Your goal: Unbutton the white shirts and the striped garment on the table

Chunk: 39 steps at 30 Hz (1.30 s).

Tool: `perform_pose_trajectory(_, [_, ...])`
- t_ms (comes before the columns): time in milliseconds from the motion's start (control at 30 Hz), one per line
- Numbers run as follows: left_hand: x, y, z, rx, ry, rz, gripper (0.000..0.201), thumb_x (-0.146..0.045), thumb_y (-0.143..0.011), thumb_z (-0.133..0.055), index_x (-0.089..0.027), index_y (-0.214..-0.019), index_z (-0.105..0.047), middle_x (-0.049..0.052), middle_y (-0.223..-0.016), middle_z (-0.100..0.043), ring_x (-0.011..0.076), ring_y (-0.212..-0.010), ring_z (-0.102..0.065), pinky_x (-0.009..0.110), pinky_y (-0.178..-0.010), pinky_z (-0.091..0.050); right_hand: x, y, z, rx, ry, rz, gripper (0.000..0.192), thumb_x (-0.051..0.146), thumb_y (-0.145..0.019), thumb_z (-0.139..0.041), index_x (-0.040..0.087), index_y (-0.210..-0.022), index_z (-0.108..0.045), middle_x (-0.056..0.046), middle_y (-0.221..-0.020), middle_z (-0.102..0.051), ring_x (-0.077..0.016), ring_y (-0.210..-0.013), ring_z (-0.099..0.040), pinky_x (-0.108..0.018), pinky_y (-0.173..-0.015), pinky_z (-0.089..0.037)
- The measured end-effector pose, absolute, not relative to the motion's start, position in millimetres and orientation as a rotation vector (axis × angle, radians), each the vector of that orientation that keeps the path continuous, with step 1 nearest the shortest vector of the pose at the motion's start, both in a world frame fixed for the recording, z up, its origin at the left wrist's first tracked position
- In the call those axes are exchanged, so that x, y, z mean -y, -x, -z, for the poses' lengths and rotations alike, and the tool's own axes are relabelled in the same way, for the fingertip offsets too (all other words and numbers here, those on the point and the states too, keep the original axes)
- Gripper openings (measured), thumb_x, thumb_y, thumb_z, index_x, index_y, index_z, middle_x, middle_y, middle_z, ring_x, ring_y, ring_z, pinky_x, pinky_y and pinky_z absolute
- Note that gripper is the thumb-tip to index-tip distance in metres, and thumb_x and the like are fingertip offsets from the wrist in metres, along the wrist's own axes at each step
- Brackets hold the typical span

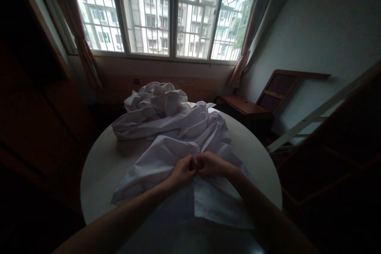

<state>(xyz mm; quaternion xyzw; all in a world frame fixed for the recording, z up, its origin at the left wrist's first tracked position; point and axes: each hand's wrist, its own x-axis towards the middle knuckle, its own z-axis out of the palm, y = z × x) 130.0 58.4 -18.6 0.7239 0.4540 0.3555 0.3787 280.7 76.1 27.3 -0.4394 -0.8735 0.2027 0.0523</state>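
Observation:
A white garment (166, 154), perhaps a coat or shirt, lies spread and wrinkled on the round white table (98, 162). My left hand (185, 168) is closed in a pinch on its cloth near the middle. Right beside it, almost touching, my right hand (210, 164) pinches the same garment. Where the two hands meet, a front edge runs down toward me, and its lower flap (220, 202) hangs loosely by my right forearm. Whether a button sits between the fingers is too small to tell.
More crumpled white cloth (157, 97) is heaped at the table's far side. A wooden chair (253, 105) stands beyond it on the right, near a pale leaning frame (306, 121). Dark wooden cabinets (32, 127) are on the left, and a barred window (149, 16) is ahead.

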Motion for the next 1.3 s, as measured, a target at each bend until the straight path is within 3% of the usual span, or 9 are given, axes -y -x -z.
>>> perform_pose_trajectory(200, [-63, -124, 16, -1.118, -1.793, -0.868, 0.01, -0.021, -0.065, -0.057, -0.013, -0.068, -0.053, -0.004, -0.06, -0.05, 0.0083, -0.056, -0.043, 0.019, -0.051, -0.03, -77, -284, -30, 2.587, 1.367, -0.683, 0.008, 0.015, -0.058, -0.057, 0.013, -0.063, -0.064, 0.002, -0.054, -0.056, -0.0086, -0.053, -0.048, -0.017, -0.048, -0.03])
perform_pose_trajectory(433, [-65, -124, 13, -1.127, -1.792, -0.881, 0.006, -0.008, -0.063, -0.05, -0.013, -0.065, -0.054, -0.003, -0.061, -0.053, 0.009, -0.058, -0.046, 0.019, -0.054, -0.034, -72, -282, -40, 2.574, 1.411, -0.72, 0.011, 0.013, -0.058, -0.056, 0.012, -0.063, -0.066, 0.001, -0.053, -0.057, -0.0084, -0.052, -0.048, -0.018, -0.047, -0.031])
perform_pose_trajectory(833, [-62, -126, 10, -1.187, -2.182, -0.822, 0.009, -0.014, -0.073, -0.047, -0.016, -0.068, -0.054, 0.001, -0.069, -0.056, 0.0131, -0.065, -0.049, 0.024, -0.061, -0.035, -76, -284, -35, 2.592, 1.348, -0.763, 0.009, 0.015, -0.061, -0.056, 0.011, -0.06, -0.064, 0.003, -0.049, -0.05, -0.007, -0.051, -0.044, -0.017, -0.048, -0.032])
perform_pose_trajectory(1000, [-60, -125, 8, -1.275, -2.246, -0.747, 0.013, -0.012, -0.073, -0.045, -0.018, -0.08, -0.055, 0.003, -0.076, -0.058, 0.016, -0.074, -0.051, 0.025, -0.066, -0.037, -76, -285, -35, 2.582, 1.324, -0.818, 0.01, 0.015, -0.062, -0.055, 0.011, -0.061, -0.064, 0.004, -0.05, -0.049, -0.007, -0.052, -0.044, -0.017, -0.048, -0.031])
perform_pose_trajectory(1300, [-61, -123, 11, -1.271, -2.223, -0.743, 0.009, -0.011, -0.072, -0.045, -0.018, -0.079, -0.048, 0.003, -0.076, -0.056, 0.016, -0.071, -0.052, 0.025, -0.064, -0.036, -73, -283, -34, 2.641, 1.253, -0.571, 0.012, 0.018, -0.066, -0.052, 0.013, -0.061, -0.062, 0.002, -0.054, -0.051, -0.0071, -0.051, -0.043, -0.019, -0.048, -0.026])
